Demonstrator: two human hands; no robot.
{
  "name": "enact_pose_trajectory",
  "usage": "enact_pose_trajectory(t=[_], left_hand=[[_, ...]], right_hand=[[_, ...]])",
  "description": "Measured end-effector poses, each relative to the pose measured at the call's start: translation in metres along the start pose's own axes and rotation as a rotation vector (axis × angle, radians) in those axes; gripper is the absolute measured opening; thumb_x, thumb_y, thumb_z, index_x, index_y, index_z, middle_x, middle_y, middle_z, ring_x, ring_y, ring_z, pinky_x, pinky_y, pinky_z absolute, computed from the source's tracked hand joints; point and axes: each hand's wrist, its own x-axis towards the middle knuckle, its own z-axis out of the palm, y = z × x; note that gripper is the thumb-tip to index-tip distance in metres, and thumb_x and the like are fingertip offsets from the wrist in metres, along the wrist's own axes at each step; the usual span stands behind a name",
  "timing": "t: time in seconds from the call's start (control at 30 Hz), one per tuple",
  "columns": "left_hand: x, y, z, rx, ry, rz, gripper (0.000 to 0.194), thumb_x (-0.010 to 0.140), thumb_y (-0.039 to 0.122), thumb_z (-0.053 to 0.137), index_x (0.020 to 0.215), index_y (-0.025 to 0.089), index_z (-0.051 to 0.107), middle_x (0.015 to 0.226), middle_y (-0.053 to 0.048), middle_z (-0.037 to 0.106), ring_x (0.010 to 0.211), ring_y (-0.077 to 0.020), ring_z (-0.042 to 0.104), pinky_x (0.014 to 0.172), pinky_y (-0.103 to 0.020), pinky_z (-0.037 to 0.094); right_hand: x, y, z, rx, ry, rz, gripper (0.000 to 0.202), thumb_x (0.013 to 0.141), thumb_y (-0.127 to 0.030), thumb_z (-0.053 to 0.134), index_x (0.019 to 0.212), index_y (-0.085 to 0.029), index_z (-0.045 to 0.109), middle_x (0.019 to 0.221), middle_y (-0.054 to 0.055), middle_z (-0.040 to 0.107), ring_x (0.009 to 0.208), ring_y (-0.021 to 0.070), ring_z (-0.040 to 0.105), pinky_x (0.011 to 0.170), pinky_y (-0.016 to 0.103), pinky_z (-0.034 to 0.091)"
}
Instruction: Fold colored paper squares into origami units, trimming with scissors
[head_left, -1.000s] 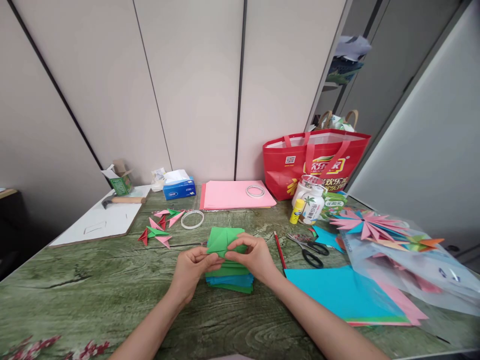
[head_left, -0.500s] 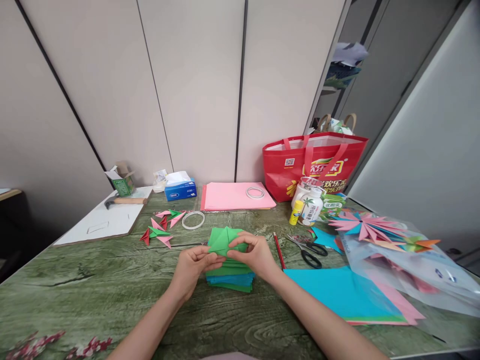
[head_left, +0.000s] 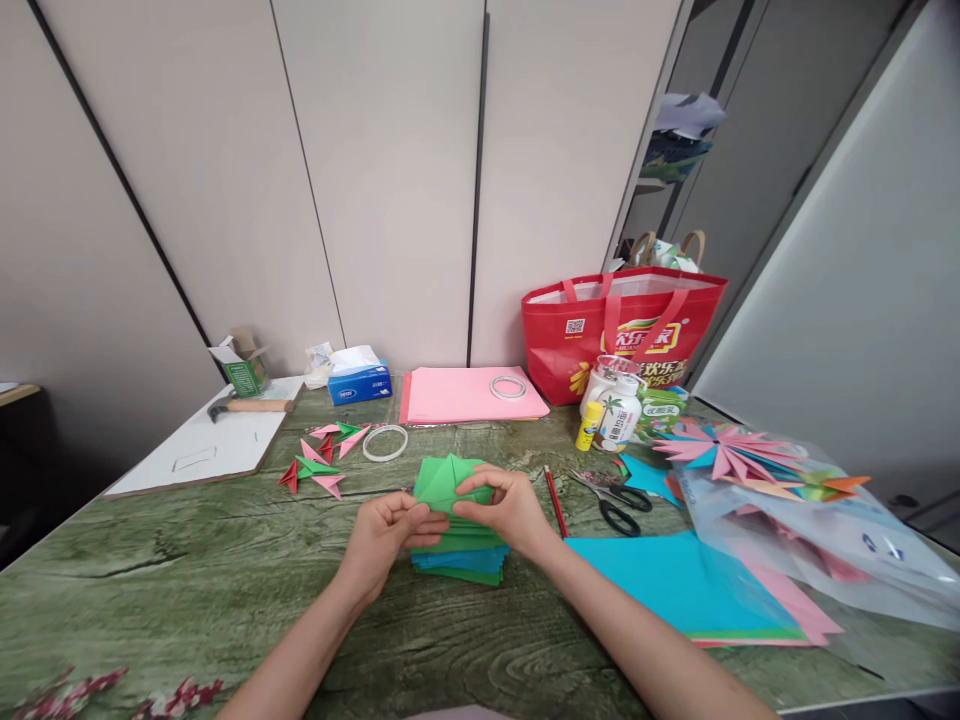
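A folded green paper piece (head_left: 448, 482) is pinched between my two hands, over a stack of folded green and blue papers (head_left: 461, 562) at the middle of the table. My left hand (head_left: 384, 535) has its thumb and fingers closed on the paper's lower left edge. On the right side, my right hand (head_left: 508, 508) grips the same piece between thumb and fingertips. The paper comes to a point at the top. Fingers hide parts of its sides and lower edge.
Folded paper pieces (head_left: 326, 450) and a tape roll (head_left: 385, 443) lie left. Pink sheets (head_left: 457, 395) lie behind. Rightward are a red pencil (head_left: 556, 500), scissors (head_left: 616, 505), blue paper (head_left: 660, 585), a glue stick (head_left: 589, 426), a red bag (head_left: 562, 345) and a paper star (head_left: 724, 450).
The camera view has shifted slightly. Both hands keep their hold on the green piece, and the left fingertips have moved a little at its lower edge.
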Motion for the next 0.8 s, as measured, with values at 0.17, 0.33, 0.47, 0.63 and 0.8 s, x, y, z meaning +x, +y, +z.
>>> enact_pose_trajectory(t=[0.17, 0.33, 0.47, 0.63, 0.8], left_hand=[[-0.001, 0.000, 0.000, -0.057, -0.046, 0.012, 0.023, 0.064, 0.035, 0.067, 0.064, 0.013, 0.057, 0.073, -0.009, 0.071, 0.076, -0.0246, 0.066, 0.073, -0.037, 0.051], [0.000, 0.002, 0.001, -0.054, -0.122, 0.021, 0.024, 0.062, 0.029, 0.069, 0.078, 0.013, 0.059, 0.075, -0.006, 0.070, 0.078, -0.0218, 0.065, 0.080, -0.037, 0.048], [0.000, -0.001, 0.001, 0.045, -0.188, -0.015, 0.027, 0.060, 0.029, 0.071, 0.079, 0.013, 0.061, 0.073, -0.005, 0.070, 0.074, -0.0230, 0.065, 0.075, -0.038, 0.050], [0.001, -0.007, 0.003, 0.085, -0.141, -0.034, 0.026, 0.059, 0.033, 0.070, 0.074, 0.013, 0.063, 0.070, -0.005, 0.070, 0.075, -0.0247, 0.065, 0.072, -0.038, 0.051], [0.002, -0.008, 0.005, 0.084, -0.092, 0.002, 0.027, 0.059, 0.035, 0.070, 0.073, 0.013, 0.064, 0.071, -0.005, 0.070, 0.073, -0.0236, 0.065, 0.072, -0.037, 0.052]], right_hand=[[0.001, -0.003, -0.001, -0.015, -0.009, -0.001, 0.017, 0.055, -0.027, 0.072, 0.069, -0.018, 0.067, 0.072, 0.004, 0.062, 0.086, 0.0208, 0.055, 0.071, 0.029, 0.041], [-0.001, -0.008, -0.002, -0.022, -0.057, -0.050, 0.016, 0.057, -0.026, 0.071, 0.070, -0.017, 0.066, 0.072, 0.002, 0.062, 0.075, 0.0168, 0.056, 0.066, 0.026, 0.041], [-0.005, -0.008, 0.000, -0.039, -0.142, -0.108, 0.015, 0.059, -0.024, 0.071, 0.071, -0.018, 0.065, 0.073, 0.001, 0.062, 0.071, 0.0144, 0.056, 0.065, 0.024, 0.040], [-0.005, -0.008, 0.001, -0.125, -0.157, -0.145, 0.013, 0.060, -0.021, 0.069, 0.072, -0.018, 0.064, 0.074, 0.000, 0.062, 0.069, 0.0131, 0.054, 0.062, 0.023, 0.039], [-0.005, -0.004, 0.003, -0.109, -0.092, -0.019, 0.037, 0.056, -0.024, 0.071, 0.090, -0.020, 0.057, 0.085, 0.001, 0.060, 0.070, 0.0137, 0.054, 0.057, 0.022, 0.039]])
